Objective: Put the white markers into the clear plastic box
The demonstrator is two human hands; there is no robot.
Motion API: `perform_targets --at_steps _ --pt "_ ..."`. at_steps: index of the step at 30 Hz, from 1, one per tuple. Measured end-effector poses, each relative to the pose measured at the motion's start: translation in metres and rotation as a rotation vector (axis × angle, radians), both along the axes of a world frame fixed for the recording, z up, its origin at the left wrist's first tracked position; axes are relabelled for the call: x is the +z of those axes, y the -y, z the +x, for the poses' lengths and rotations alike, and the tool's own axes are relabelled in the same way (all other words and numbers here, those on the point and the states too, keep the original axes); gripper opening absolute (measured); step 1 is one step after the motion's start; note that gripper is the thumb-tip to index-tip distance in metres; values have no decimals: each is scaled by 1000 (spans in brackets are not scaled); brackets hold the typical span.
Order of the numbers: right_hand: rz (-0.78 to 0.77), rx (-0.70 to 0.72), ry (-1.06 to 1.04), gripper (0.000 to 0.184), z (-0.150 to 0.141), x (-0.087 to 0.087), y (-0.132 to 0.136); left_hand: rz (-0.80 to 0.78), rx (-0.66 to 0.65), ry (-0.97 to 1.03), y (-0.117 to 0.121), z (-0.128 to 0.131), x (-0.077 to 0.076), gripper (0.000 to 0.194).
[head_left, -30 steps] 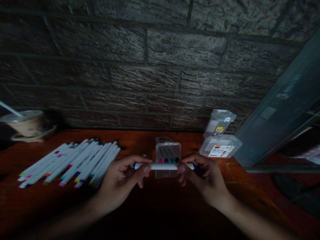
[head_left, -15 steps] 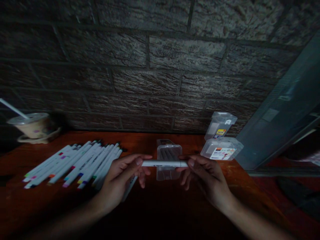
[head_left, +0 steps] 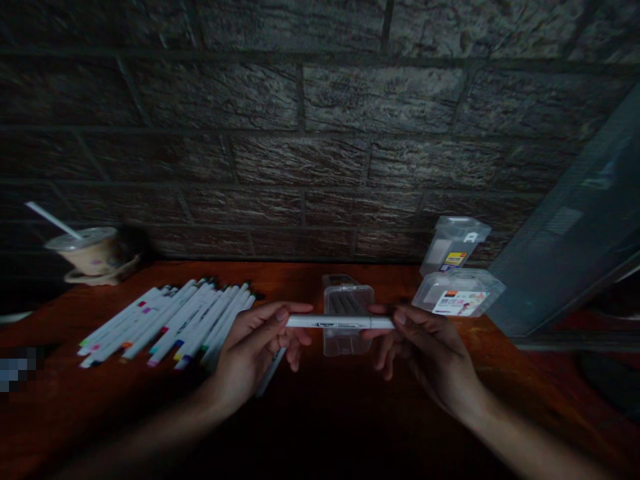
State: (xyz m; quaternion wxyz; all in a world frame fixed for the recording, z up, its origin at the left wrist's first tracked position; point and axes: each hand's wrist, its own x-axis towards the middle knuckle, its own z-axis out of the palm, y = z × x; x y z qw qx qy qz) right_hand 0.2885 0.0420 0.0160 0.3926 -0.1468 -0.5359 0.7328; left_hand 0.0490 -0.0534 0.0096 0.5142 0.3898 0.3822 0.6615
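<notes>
A white marker (head_left: 330,323) with small dark print is held level, in front of a clear plastic case (head_left: 349,343) on the table. My left hand (head_left: 257,340) pinches its left end between thumb and forefinger. The other end is pinched by my right hand (head_left: 423,340), its lower fingers loosely curled. Beneath my left hand another white marker (head_left: 271,373) lies on the table, partly hidden. To the left, a row of white markers (head_left: 165,320) with coloured ends lies side by side, its right edge covered by my left hand.
Two clear plastic box parts, an upright one (head_left: 453,243) and a labelled one (head_left: 460,293), stand at the back right of the wooden table (head_left: 320,413). A lidded cup (head_left: 90,250) with a straw sits back left. A brick wall (head_left: 320,160) closes off the back.
The view has shifted a little, so the things on the table appear farther right. The marker's print now shows more plainly, and both hands still hold it by the ends.
</notes>
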Motion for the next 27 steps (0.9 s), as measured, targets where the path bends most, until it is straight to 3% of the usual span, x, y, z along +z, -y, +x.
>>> perform_targets --at_steps 10,27 --pt "-69 20 -25 23 0 2 -1 8 -29 13 2 0 2 33" --pt "-44 22 -17 30 0 -1 -3 10 -46 -9 3 -2 -1 34"
